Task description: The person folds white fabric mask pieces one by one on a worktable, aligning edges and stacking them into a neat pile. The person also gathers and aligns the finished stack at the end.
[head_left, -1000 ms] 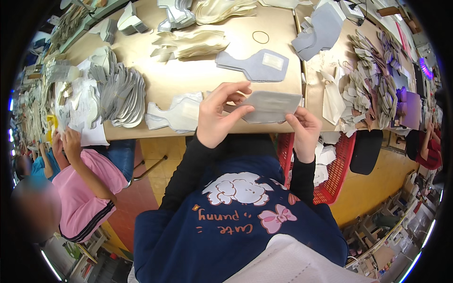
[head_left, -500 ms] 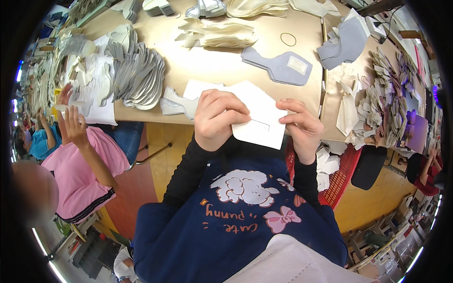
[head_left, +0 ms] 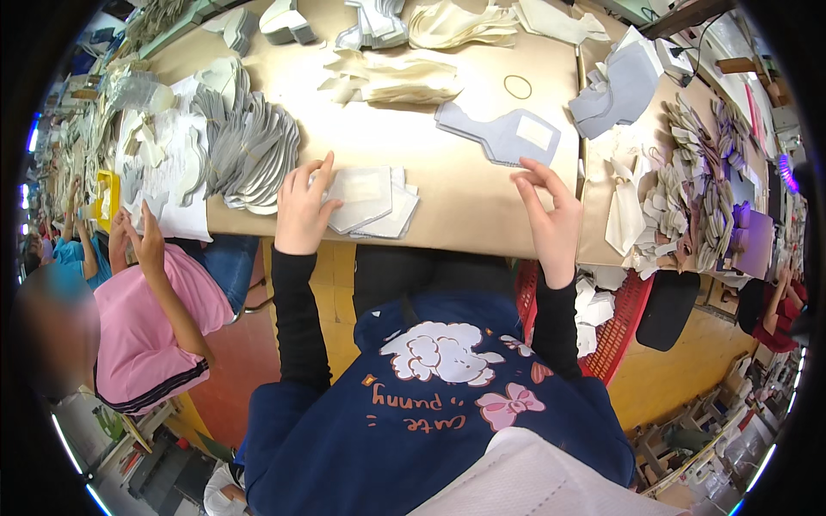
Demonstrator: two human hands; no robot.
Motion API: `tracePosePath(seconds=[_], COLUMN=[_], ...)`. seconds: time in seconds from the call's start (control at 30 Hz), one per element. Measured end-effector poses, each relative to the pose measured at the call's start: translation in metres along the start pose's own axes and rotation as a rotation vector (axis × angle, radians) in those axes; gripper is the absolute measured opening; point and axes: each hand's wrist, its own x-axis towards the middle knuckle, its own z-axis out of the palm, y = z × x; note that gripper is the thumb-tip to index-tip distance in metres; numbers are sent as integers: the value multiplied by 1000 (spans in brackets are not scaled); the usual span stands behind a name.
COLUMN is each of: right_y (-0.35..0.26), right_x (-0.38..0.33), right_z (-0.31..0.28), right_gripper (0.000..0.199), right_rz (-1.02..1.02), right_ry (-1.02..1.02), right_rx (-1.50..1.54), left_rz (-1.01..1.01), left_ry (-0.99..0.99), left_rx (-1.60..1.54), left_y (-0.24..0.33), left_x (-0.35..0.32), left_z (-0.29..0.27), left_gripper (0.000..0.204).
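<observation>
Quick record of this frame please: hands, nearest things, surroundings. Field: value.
left hand: open, at left edge of pale cut pieces; contact unclear
right hand: open, fingertips near lower edge of blue-grey cut pieces
pale cut pieces: overlapping, lying near table's front edge
beyond: cream bundle on table
left: fanned grey stack; co-worker in pink shirt
right, below table: red basket with white pieces

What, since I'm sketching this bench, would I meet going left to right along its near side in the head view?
Fanned bundle of grey flat cut pieces, bare left hand, overlapping pale-grey angular flat pieces, bare right hand, narrow cream flat piece, purple rectangular panel.
</observation>
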Motion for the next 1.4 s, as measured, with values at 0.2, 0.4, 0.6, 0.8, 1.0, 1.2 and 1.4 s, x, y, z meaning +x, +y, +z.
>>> tracePosePath(seconds=[0.2,0.4,0.6,0.8,1.0,1.2,1.4], right_y=[49,80,58,40,30,-2,17], right_x=[41,41,35,-25,-17,66,123], right_z=[25,21,7,4,2,39,122], right_gripper=[52,43,23,22,19,30,34], right_rz=[-223,-264,-575,-684,-304,59,73], right_ry=[-34,-34,219,-226,-320,-249,-155], right_rx=[-651,-484,-497,-476,-93,356,577], left_rz=[49,193,223,175,210,133,-241], left_ry=[168,222,283,60,219,225,27], left_rx=[-254,-376,-387,-255,-99,-292,-955], left_y=[30,40,30,34,47,34,19], left_x=[7,61,127,143,156,160,153], left_z=[21,33,54,66,84,86,80], left_gripper=[43,34,27,30,29,21,14])
